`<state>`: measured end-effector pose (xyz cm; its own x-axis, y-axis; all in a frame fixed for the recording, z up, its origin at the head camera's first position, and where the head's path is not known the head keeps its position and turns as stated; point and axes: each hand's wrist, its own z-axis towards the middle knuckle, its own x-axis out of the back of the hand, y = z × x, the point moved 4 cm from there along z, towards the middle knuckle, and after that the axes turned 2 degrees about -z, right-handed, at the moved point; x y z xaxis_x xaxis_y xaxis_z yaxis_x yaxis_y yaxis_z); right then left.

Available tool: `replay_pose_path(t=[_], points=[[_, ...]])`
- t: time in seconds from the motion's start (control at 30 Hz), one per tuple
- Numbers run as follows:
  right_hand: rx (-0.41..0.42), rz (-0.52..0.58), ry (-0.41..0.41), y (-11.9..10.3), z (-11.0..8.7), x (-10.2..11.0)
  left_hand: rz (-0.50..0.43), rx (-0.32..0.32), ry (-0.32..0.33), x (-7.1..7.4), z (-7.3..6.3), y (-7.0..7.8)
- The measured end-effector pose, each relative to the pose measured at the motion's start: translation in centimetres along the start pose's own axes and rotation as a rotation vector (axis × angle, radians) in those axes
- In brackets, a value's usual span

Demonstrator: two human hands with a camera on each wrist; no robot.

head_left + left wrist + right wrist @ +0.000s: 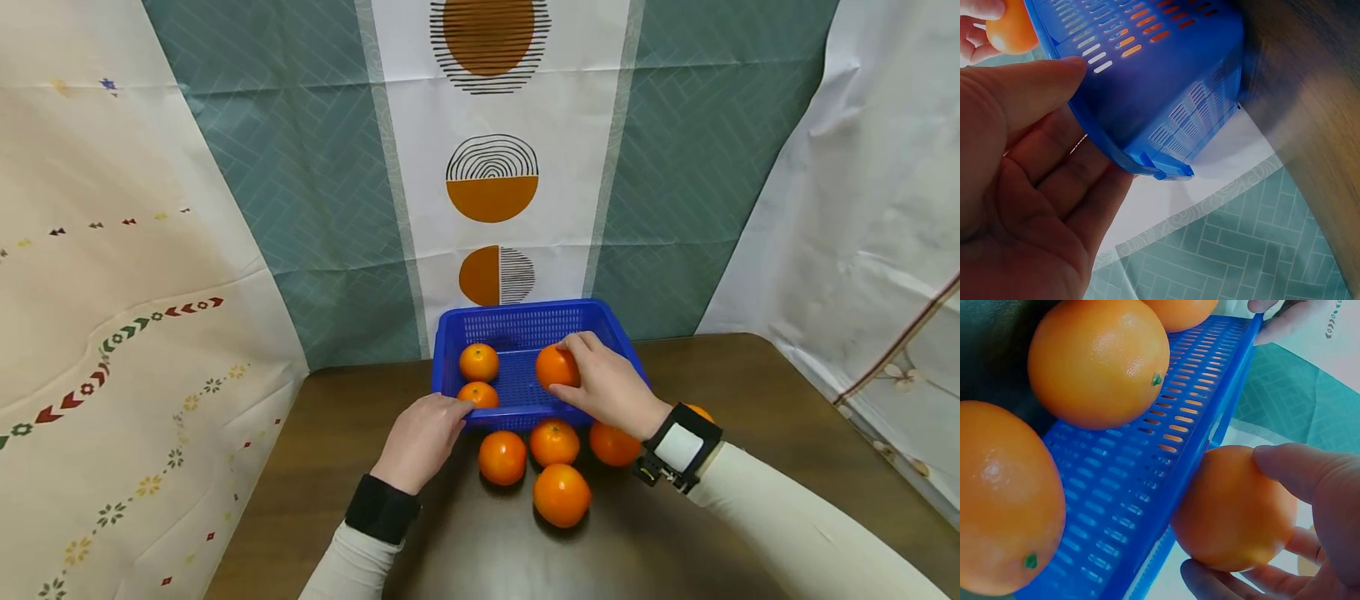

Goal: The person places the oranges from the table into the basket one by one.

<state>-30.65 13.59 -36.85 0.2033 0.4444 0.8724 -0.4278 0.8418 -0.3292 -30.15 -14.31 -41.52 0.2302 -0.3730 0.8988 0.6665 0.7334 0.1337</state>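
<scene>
A blue plastic basket [517, 412] with slotted sides stands at the back of the table. At its front left corner my left hand [423, 442] pinches the rim, thumb outside and fingers curled over the edge in the left wrist view. My right hand [611, 383] grips an orange [557, 367] over the right part of the basket; thumb and fingers wrap it in the right wrist view. Two oranges, one behind [478, 362] and one in front [478, 394], lie inside along the left wall. The left fingers partly cover the front one.
Several oranges sit on the brown table [352, 433] before the basket, among them one at the front [562, 496], one at the left [503, 457] and one by the right wrist [613, 443]. Another orange [701, 412] peeks out behind that wrist. A patterned cloth [315, 167] hangs behind the table.
</scene>
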Motion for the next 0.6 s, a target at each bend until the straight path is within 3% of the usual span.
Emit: replay_pose_path(t=[0.2,0.37,0.6], points=[[-0.027,0.003,-0.028,0.0,1.4,-0.9,-0.008,-0.004,-0.002,0.1,0.1,-0.1],[-0.07,0.021,-0.097,0.1,2.0,-2.0,-0.022,0.011,0.003,0.0,0.0,-0.1],[-0.07,0.018,-0.167,0.1,2.8,-3.0,-0.023,0.0,0.018,0.0,0.0,0.0]])
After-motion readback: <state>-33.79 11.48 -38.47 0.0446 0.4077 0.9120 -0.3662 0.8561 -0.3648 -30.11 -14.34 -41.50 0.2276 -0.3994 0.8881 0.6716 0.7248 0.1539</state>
